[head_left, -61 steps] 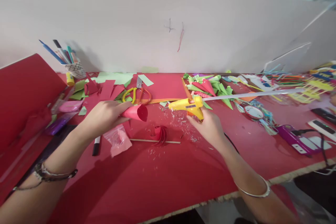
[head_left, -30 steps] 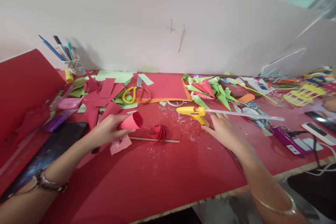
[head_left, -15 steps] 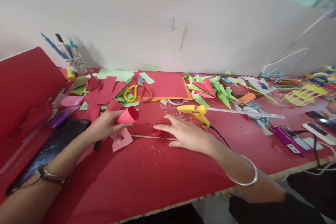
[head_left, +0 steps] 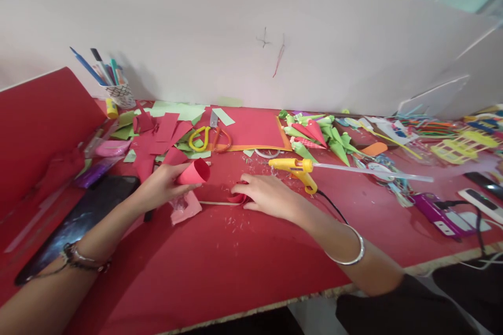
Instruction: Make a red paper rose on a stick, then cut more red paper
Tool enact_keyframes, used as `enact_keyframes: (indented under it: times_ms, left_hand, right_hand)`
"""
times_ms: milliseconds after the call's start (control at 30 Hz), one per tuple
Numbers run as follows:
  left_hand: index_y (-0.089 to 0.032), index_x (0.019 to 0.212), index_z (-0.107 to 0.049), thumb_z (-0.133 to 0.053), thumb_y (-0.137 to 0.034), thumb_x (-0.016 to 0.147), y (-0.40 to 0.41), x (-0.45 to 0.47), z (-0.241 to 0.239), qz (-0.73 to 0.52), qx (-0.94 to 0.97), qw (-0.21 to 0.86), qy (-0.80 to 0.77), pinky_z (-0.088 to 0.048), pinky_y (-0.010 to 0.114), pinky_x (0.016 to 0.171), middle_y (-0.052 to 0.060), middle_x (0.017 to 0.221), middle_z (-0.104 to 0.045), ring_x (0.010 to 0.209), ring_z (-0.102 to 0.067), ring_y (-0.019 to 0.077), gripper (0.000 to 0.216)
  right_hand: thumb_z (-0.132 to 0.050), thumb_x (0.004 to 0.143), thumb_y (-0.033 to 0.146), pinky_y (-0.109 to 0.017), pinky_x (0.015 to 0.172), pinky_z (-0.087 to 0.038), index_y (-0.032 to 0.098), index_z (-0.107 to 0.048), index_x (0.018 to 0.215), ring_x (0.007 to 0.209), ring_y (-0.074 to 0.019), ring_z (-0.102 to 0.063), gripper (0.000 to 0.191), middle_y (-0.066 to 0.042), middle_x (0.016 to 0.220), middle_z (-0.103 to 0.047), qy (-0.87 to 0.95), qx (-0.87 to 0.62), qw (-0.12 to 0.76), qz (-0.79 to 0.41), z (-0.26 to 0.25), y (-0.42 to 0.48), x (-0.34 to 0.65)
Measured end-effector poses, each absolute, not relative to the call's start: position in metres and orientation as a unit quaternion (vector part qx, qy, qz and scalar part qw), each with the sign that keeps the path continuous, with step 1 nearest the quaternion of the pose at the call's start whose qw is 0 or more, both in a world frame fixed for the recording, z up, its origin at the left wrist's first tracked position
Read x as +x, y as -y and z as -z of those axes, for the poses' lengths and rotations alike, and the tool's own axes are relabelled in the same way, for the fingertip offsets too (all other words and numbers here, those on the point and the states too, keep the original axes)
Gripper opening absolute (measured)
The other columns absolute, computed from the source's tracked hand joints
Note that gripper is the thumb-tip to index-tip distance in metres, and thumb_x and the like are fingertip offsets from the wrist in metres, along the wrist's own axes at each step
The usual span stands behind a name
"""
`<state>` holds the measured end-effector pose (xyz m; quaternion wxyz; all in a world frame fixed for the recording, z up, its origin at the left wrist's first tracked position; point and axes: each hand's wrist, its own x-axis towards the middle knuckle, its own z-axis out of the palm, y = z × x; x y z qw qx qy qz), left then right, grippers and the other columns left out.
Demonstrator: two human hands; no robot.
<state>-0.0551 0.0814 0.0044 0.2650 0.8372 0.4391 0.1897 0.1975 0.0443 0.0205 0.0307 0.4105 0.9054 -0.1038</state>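
Observation:
My left hand [head_left: 159,187] grips a rolled red paper cone [head_left: 195,172], its round open end facing right. Beneath that hand lies a scrap of pink paper with clear plastic [head_left: 186,208]. To the right, my right hand [head_left: 265,194] is low over the table, its fingers closed around a curled red paper strip [head_left: 236,198], which they partly cover. Between the hands a thin pale stick [head_left: 216,203] lies flat. Just beyond my right hand rests a yellow glue gun [head_left: 293,166] with a long clear glue stick in its back.
Scissors [head_left: 199,138] and red and green paper scraps [head_left: 167,128] lie at the back left. Green and red paper cones [head_left: 314,133] are piled behind the glue gun. A phone [head_left: 78,225] lies at left, a pen cup [head_left: 121,95] behind it. A purple power strip [head_left: 442,214] stands right.
My right hand has moved slightly left, its fingers closing on the curled red strip. My left hand keeps the paper cone in nearly the same place. The view has shifted slightly.

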Motion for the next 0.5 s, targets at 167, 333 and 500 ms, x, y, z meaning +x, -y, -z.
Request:
enact_keyframes:
  times_ms: [167, 333, 500]
  left_hand:
    - [-0.013, 0.09, -0.06, -0.055, -0.032, 0.073, -0.077, -0.051, -0.009, -0.184, 0.832, 0.301, -0.429, -0.037, 0.016, 0.043, -0.003, 0.054, -0.056, 0.044, -0.05, 0.0086, 0.026]
    - [-0.014, 0.084, -0.057, -0.054, -0.034, 0.075, -0.076, -0.05, -0.008, -0.177, 0.825, 0.333, -0.42, -0.039, 0.016, 0.042, -0.004, 0.052, -0.056, 0.043, -0.054, 0.0092, 0.021]
    - [-0.015, 0.081, -0.059, -0.056, -0.032, 0.075, -0.072, -0.046, -0.006, -0.193, 0.842, 0.317, -0.392, -0.04, 0.018, 0.048, -0.002, 0.06, -0.061, 0.051, -0.055, 0.0105, 0.019]
  right_hand:
    - [-0.053, 0.082, 0.029, -0.024, 0.053, -0.035, 0.023, -0.058, 0.102, 0.072, -0.015, -0.057, 0.022, -0.005, 0.095, -0.056, -0.91, 0.399, -0.018, 0.113, -0.013, -0.045, 0.201]
    - [-0.05, 0.084, 0.03, -0.025, 0.059, -0.04, 0.023, -0.059, 0.1, 0.073, -0.0137, -0.057, 0.02, -0.005, 0.104, -0.053, -0.903, 0.4, -0.063, 0.145, -0.006, -0.045, 0.206]
    - [-0.046, 0.086, 0.03, -0.026, 0.068, -0.043, 0.022, -0.058, 0.1, 0.077, -0.013, -0.057, 0.02, -0.004, 0.104, -0.054, -0.881, 0.412, -0.125, 0.198, -0.008, -0.042, 0.21]
